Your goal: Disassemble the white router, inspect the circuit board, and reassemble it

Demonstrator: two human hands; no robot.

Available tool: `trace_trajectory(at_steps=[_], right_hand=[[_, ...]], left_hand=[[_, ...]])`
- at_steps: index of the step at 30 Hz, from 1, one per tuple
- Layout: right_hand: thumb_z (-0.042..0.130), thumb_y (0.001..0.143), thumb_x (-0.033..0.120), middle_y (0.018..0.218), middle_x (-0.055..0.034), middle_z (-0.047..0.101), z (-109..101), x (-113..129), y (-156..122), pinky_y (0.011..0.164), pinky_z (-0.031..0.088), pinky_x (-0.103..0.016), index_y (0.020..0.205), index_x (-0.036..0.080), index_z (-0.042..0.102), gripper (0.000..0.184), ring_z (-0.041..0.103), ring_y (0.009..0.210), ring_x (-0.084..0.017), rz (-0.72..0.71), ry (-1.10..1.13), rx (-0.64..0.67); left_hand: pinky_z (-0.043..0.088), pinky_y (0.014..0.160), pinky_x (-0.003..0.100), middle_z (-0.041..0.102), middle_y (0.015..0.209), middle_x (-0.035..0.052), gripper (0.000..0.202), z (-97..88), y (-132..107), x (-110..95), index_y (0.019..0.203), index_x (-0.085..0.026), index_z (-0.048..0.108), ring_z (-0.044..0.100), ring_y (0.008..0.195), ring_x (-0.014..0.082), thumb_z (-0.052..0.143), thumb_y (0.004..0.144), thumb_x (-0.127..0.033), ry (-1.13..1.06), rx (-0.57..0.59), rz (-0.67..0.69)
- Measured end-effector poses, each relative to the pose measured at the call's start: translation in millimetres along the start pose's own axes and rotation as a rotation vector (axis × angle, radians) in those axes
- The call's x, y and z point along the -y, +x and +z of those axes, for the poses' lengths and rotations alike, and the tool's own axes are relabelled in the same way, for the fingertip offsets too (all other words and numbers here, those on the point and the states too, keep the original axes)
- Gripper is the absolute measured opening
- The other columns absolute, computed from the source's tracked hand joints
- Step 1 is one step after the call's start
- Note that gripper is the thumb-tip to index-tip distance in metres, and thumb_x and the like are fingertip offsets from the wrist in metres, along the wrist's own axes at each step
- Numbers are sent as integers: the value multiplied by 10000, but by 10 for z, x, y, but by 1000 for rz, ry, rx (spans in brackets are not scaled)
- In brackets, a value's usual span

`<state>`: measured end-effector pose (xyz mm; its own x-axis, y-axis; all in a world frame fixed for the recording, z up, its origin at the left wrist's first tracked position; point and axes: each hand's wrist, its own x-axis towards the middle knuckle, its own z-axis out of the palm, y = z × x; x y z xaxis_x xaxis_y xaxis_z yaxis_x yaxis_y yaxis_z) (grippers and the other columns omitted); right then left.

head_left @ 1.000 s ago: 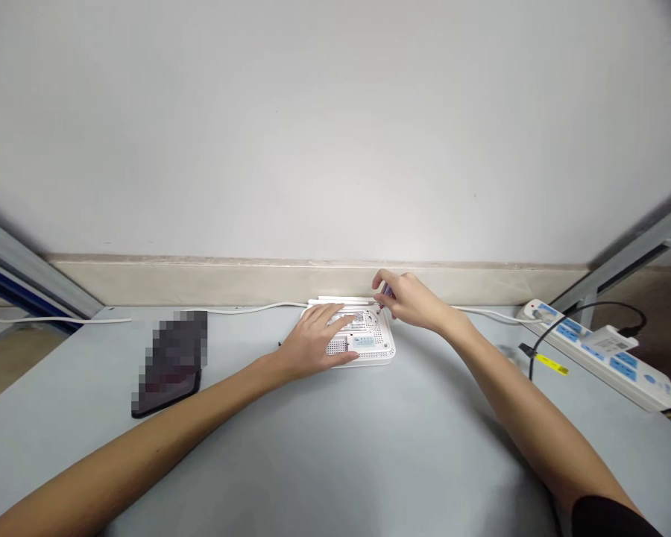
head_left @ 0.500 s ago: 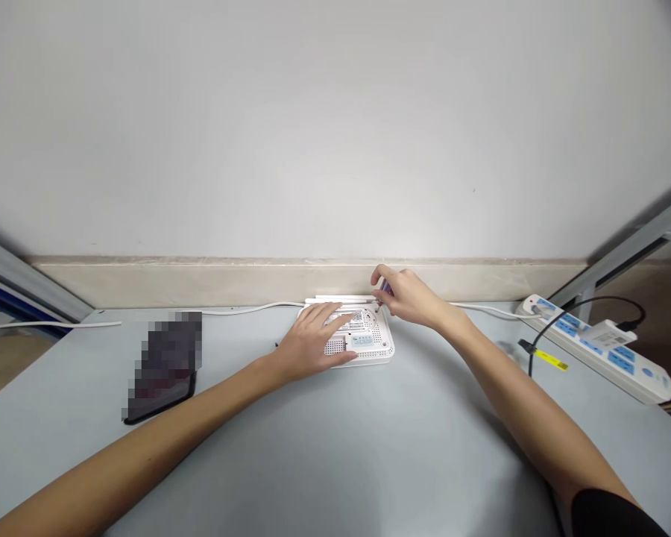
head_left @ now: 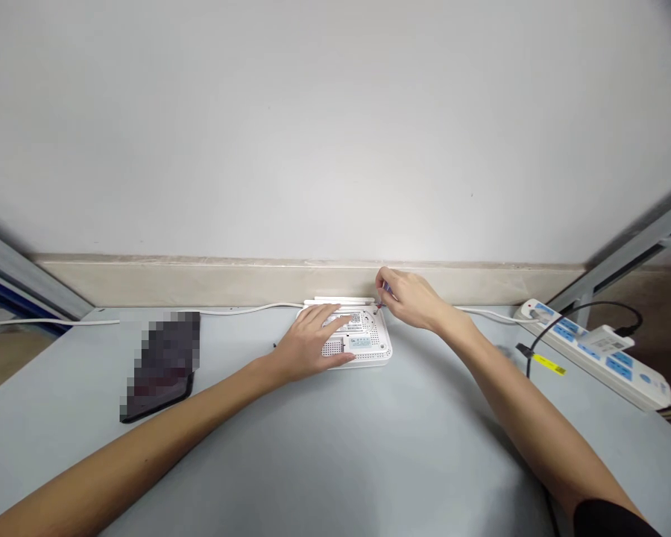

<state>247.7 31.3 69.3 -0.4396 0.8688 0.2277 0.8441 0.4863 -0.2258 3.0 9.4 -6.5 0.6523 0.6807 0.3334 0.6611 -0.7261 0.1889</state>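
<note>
A white router point(head_left: 376, 341) lies underside up against the wall, its vent holes and printed labels showing and its antennas point(head_left: 344, 301) folded along the back. Across its left half rests my left hand point(head_left: 312, 339), open, fingers spread and thumb at the front edge. My right hand point(head_left: 407, 295) is closed around a small screwdriver point(head_left: 388, 288) with a bluish-purple handle. The screwdriver slants down to the router's back right corner, where its reddish lower part shows. My fingers hide most of the handle.
A white power strip point(head_left: 596, 350) with blue sockets stands at the right, with a plug, a white adapter point(head_left: 608, 340) and a black cable with a yellow tag point(head_left: 548, 363). A dark, pixelated phone-like object point(head_left: 165, 365) lies left. White cables run along the wall.
My right hand has shifted slightly right and turned around the screwdriver, so less of its handle shows. My left hand stays on the router. The view has moved a little.
</note>
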Motion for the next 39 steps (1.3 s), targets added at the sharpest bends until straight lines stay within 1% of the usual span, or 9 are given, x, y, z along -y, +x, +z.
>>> trace_trajectory(at_steps=[9, 14, 17, 22, 25, 28, 31, 35, 39], right_hand=[[399, 956, 257, 718, -37, 703, 37, -25, 38, 660, 374, -289, 948, 184, 565, 181, 620, 691, -206, 57, 41, -10], [420, 914, 169, 1034, -110, 693, 32, -40, -6, 753, 435, -297, 1192, 137, 526, 300, 636, 835, -201, -5, 199, -38], [399, 950, 191, 908, -75, 710, 30, -25, -18, 759, 450, -300, 1300, 150, 465, 359, 642, 799, -192, 14, 289, 11], [434, 972, 281, 694, -50, 681, 11, -9, -4, 751, 458, -329, 1272, 135, 487, 338, 636, 737, -217, 87, 191, 16], [451, 953, 264, 867, -80, 709, 8, -38, -9, 779, 467, -347, 1291, 150, 470, 357, 642, 775, -211, 53, 250, 1], [473, 917, 210, 1105, -102, 676, 18, -70, -20, 805, 478, -342, 1338, 191, 433, 423, 648, 846, -192, -32, 450, 52], [470, 913, 194, 978, -73, 702, 39, -81, -12, 792, 473, -329, 1296, 197, 456, 383, 642, 855, -190, -40, 472, 56], [475, 931, 253, 742, -30, 687, 67, -86, 24, 687, 452, -292, 1084, 192, 521, 170, 629, 711, -179, 28, 365, 14], [469, 944, 321, 675, -13, 666, 57, -77, 30, 691, 443, -291, 997, 200, 504, 136, 624, 684, -178, 30, 339, -2]], left_hand=[[318, 1087, 496, 441, 1440, 113, 627, 26, 1, 14, 1355, -256, 502, 400, 1316, 313, 490, 855, -635, 16, 19, -6], [305, 1091, 489, 442, 1437, 129, 651, 47, 8, 17, 1344, -233, 518, 402, 1313, 315, 490, 846, -651, 17, 13, 6], [304, 1089, 489, 442, 1439, 119, 639, 53, 13, 16, 1351, -241, 509, 408, 1306, 310, 486, 854, -642, 12, 5, 1], [316, 1080, 493, 443, 1437, 122, 643, 41, 14, 9, 1343, -240, 517, 402, 1311, 317, 481, 851, -651, 29, 28, -3], [307, 1086, 490, 444, 1437, 124, 646, 39, 13, 6, 1343, -232, 517, 403, 1311, 314, 481, 852, -650, 33, 27, -2], [310, 1084, 478, 439, 1440, 125, 644, 37, 17, 2, 1348, -225, 511, 400, 1312, 309, 486, 855, -640, 20, 20, 5], [305, 1088, 483, 440, 1440, 120, 640, 27, 19, -5, 1349, -232, 509, 395, 1317, 310, 485, 856, -640, 13, 27, -1], [308, 1089, 495, 448, 1436, 113, 635, 15, 15, -8, 1346, -244, 513, 403, 1310, 317, 496, 848, -639, 4, 29, -13], [303, 1097, 494, 448, 1435, 113, 638, 24, 10, 3, 1351, -250, 509, 400, 1317, 312, 505, 844, -638, 0, 23, -7]])
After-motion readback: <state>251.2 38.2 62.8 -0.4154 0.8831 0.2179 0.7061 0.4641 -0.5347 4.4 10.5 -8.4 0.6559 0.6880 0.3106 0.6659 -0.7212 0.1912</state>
